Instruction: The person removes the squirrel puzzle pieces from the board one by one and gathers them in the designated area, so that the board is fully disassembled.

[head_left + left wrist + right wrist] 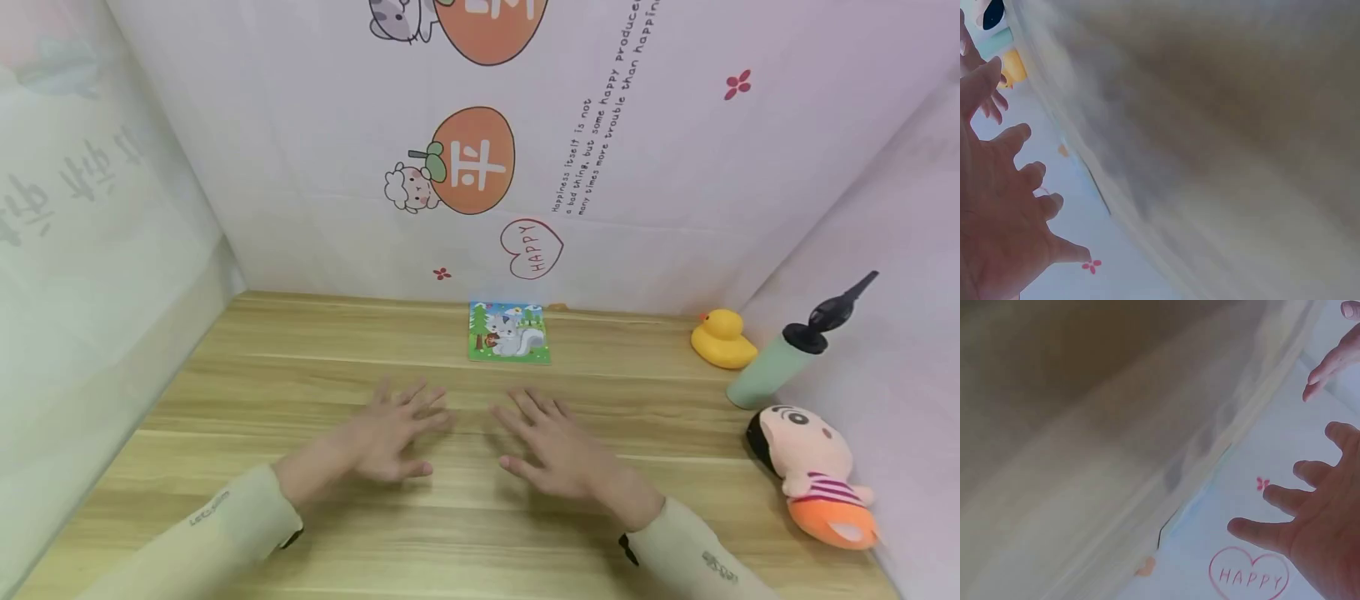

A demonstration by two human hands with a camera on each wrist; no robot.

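- The person's left hand [393,433] hovers low over the wooden table [247,400], fingers spread wide and straight, holding nothing.
- The right hand [551,446] sits just beside it, a small gap between the two, fingers likewise splayed wide and holding nothing.
- Whether the palms touch the wood, I cannot tell from here.
- Both arms wear pale cream sleeves [217,533].
- A small square picture puzzle [509,332] showing a grey squirrel among green trees lies flat near the table's far edge, close to the backdrop, ahead of both hands and apart from them.
- The left wrist view shows the left hand's fingers [1019,134] fanned out against the blurred table; the right wrist view shows the right hand's fingers [1285,497] fanned the same way above a red "HAPPY" heart [1249,575] printed on the backdrop.
- Off to the right stand a yellow rubber duck [722,338], a pale green bottle with a black nozzle [783,358] leaning against the side wall, and a plush doll [813,471] lying on its side.
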